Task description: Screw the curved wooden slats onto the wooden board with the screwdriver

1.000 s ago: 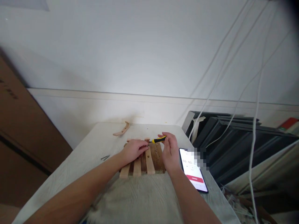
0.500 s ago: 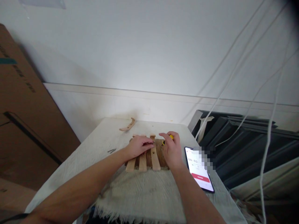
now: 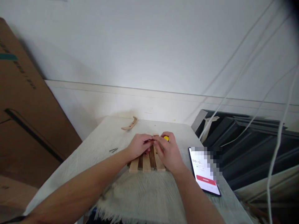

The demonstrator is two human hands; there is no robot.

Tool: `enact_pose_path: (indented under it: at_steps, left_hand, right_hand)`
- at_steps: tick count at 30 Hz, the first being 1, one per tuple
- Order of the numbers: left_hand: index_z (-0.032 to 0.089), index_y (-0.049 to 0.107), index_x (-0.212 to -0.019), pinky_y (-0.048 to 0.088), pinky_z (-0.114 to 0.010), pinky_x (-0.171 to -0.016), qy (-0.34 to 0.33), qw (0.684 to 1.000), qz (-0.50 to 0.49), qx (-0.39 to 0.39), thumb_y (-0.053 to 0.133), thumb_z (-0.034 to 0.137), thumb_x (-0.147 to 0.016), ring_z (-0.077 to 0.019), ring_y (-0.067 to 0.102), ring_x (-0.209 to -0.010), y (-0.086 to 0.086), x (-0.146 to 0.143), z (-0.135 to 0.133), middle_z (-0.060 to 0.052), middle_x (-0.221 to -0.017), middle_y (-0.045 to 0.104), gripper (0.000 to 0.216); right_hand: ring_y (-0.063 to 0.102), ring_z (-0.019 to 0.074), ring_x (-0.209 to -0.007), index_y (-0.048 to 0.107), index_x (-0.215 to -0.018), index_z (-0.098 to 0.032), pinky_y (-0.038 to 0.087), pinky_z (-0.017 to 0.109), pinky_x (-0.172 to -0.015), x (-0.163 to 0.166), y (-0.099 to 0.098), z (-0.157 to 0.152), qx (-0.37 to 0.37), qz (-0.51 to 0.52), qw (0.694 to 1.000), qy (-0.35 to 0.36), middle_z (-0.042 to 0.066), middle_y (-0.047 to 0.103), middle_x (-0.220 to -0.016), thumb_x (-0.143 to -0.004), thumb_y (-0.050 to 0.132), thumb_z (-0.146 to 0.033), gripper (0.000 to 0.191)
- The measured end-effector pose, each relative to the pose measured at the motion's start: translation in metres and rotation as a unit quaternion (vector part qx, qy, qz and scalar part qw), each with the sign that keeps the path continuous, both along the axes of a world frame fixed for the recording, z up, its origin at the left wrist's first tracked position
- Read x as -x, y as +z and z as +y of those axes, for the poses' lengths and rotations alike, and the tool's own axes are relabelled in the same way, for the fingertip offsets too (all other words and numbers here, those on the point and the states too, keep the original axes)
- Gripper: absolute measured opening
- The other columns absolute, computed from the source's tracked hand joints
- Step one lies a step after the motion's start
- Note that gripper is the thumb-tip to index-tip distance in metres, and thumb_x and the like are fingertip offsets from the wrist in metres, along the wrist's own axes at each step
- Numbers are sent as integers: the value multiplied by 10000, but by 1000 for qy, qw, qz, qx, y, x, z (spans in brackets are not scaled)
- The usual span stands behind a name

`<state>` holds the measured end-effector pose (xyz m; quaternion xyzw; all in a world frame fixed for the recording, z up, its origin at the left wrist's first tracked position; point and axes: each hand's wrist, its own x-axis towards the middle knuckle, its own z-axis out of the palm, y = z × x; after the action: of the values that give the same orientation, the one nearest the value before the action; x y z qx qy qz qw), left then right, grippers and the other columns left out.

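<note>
Three pale wooden slats [image 3: 146, 165] lie side by side across a darker wooden board [image 3: 152, 160] on the cloth-covered table. My left hand [image 3: 139, 145] rests over the slats, thumb and fingertips pinched at the upper part of the right slat [image 3: 160, 165]. Whatever is in that pinch is too small and covered to name. Closed around a yellow-handled tool [image 3: 166, 138], my right hand [image 3: 170, 152] meets the left fingertips with its thumb and forefinger. Only the tool's round yellow end shows; its other end is hidden.
A curved wooden piece with holes [image 3: 130, 124] lies at the table's back. Thin dark screws or nails [image 3: 113, 150] are left of the board. A phone [image 3: 203, 172] with a lit screen lies at the right. A cardboard box [image 3: 30, 102] stands left; white cables [image 3: 275, 149] hang right.
My right hand has moved left from the board's right side, bringing its fingers against my left fingertips over the right slat. The view has shifted slightly.
</note>
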<state>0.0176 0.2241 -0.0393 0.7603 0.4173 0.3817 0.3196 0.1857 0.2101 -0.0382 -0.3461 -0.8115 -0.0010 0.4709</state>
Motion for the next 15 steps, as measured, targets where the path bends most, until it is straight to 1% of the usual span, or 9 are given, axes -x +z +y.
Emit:
enact_pose_path:
  at_steps: [2, 5, 7, 10, 13, 15]
  left_hand:
    - [136, 663, -844, 442, -171, -482, 0, 1000, -8, 18, 496, 259, -893, -75, 554, -449, 0, 0, 0, 35, -553, 558, 213]
    - [139, 656, -813, 442, -168, -487, -1, 1000, -11, 23, 509, 303, -899, -72, 556, -450, 0, 0, 0, 39, -546, 552, 236]
    - [137, 659, -810, 443, -166, -488, -1, 1000, -9, 21, 512, 283, -897, -69, 556, -450, -1, 0, 0, 40, -546, 553, 225]
    - [137, 678, -845, 447, -162, -489, 2, 1000, -8, 13, 530, 241, -883, -68, 558, -453, -2, 0, 0, 40, -550, 563, 185]
    - [144, 701, -914, 426, -161, -448, 13, 1000, -10, 19, 540, 271, -887, -64, 518, -414, -2, -1, -1, 47, -526, 552, 207]
    - [154, 708, -980, 421, -167, -444, 37, 999, -5, 13, 532, 274, -898, -65, 498, -398, -1, -2, -1, 48, -515, 560, 228]
  right_hand:
    - [533, 209, -1020, 632, -1111, -172, 490, 378, -913, -1, -1, 2, 5, -3, 1000, 0, 114, 484, -1054, -908, 499, -169, 242]
    - [533, 210, -1058, 605, -1157, -191, 486, 386, -943, -5, -4, 7, 10, -10, 1000, -18, 118, 464, -1109, -915, 494, -184, 266]
    - [519, 217, -1094, 615, -1145, -201, 486, 390, -955, -7, -7, 10, 10, -21, 1000, -17, 119, 450, -1130, -918, 500, -200, 255]
    - [498, 226, -1137, 640, -1114, -208, 483, 388, -971, -8, -10, 12, 16, -38, 999, 3, 115, 459, -1129, -918, 516, -226, 233]
    - [533, 207, -1061, 656, -1102, -210, 493, 376, -942, -7, -11, 13, 20, -25, 999, -1, 104, 486, -1076, -929, 500, -225, 233]
    - [549, 197, -992, 675, -1074, -207, 505, 365, -898, -9, -10, 14, 16, -9, 1000, -15, 99, 485, -1039, -929, 490, -207, 235]
